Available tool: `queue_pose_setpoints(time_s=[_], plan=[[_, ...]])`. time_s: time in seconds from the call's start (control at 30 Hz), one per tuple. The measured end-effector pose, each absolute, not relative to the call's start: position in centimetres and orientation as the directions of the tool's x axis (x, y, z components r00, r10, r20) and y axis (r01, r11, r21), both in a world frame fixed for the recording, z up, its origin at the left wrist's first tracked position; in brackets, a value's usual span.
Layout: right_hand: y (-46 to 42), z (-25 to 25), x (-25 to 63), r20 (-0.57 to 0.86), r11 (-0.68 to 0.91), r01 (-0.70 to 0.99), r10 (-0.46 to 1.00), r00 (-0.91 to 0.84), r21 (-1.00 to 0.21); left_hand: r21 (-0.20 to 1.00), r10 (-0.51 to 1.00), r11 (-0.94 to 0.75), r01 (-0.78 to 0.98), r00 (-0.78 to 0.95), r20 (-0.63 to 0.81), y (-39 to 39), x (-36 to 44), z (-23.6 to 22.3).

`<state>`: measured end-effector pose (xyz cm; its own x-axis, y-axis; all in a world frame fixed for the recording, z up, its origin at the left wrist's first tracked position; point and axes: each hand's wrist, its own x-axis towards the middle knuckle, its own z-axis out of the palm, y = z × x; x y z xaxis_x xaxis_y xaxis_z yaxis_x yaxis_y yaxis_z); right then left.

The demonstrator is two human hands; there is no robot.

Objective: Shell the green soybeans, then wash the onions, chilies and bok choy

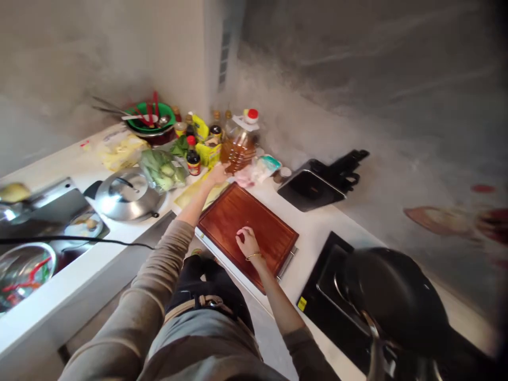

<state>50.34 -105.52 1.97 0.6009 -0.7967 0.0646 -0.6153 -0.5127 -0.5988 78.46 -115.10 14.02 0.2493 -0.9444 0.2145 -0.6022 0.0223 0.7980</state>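
Observation:
My left hand point(219, 173) reaches across the far left corner of the reddish-brown wooden cutting board point(234, 211). It is near the large cooking oil bottle point(240, 148) and the flat yellow sheet point(190, 193); its fingers are smeared, so any hold is hidden. Over the middle of the board is my right hand point(248, 243), loosely curled, with a gap between thumb and fingers and nothing visible in it. A thin bracelet circles that wrist. Beside the left hand stand a dark sauce bottle point(193, 157) with a red cap and a yellow carton point(209, 154).
Bagged green vegetables point(164, 169) and a metal lid point(125, 194) lie to the left, beyond the sink's glass bowl point(26, 272). A green basin point(148, 119) holds utensils. Right of the board are a black knife holder point(311, 188) and a wok point(397, 296) on the cooktop point(329, 280).

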Motion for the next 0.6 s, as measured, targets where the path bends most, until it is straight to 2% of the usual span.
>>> queue_pose_setpoints(time_s=[0.07,0.13,0.23,0.3,0.37,0.47,0.53,0.6], plan=[[-105.4,2.3,53.1,0.117,-0.508,-0.492,-0.771,0.626,-0.707,0.869,-0.928,-0.002,-0.494,0.326,0.183,-110.7,78.8,12.3],[-105.4,3.0,56.6,0.113,-0.497,-0.374,-0.706,0.700,-0.783,0.949,-0.916,-0.001,-0.315,0.381,0.126,-105.0,79.6,10.7],[-104.1,3.8,63.6,0.083,-0.449,-0.135,-0.433,0.898,-0.883,0.995,-0.804,0.005,-0.104,0.592,0.066,-95.0,81.9,8.8],[-101.6,4.0,68.7,0.054,-0.360,-0.035,-0.233,0.971,-0.932,0.997,-0.583,-0.008,-0.074,0.810,0.055,-87.9,84.0,7.9],[-97.9,3.7,73.1,0.004,-0.285,-0.023,-0.093,0.996,-0.958,0.996,-0.261,-0.067,-0.065,0.964,0.045,-81.2,86.2,7.1],[-91.8,2.5,78.1,-0.049,-0.235,-0.038,0.045,0.998,-0.971,0.981,0.153,-0.189,0.045,0.988,-0.016,-72.1,89.4,5.5],[-87.7,1.3,81.1,-0.072,-0.231,-0.043,0.117,0.990,-0.972,0.930,0.292,-0.327,0.167,0.954,-0.068,-66.4,91.9,4.0],[-83.3,-0.2,84.9,-0.108,-0.235,-0.066,0.171,0.979,-0.970,0.818,0.351,-0.496,0.291,0.929,-0.118,-60.7,94.8,2.2]])
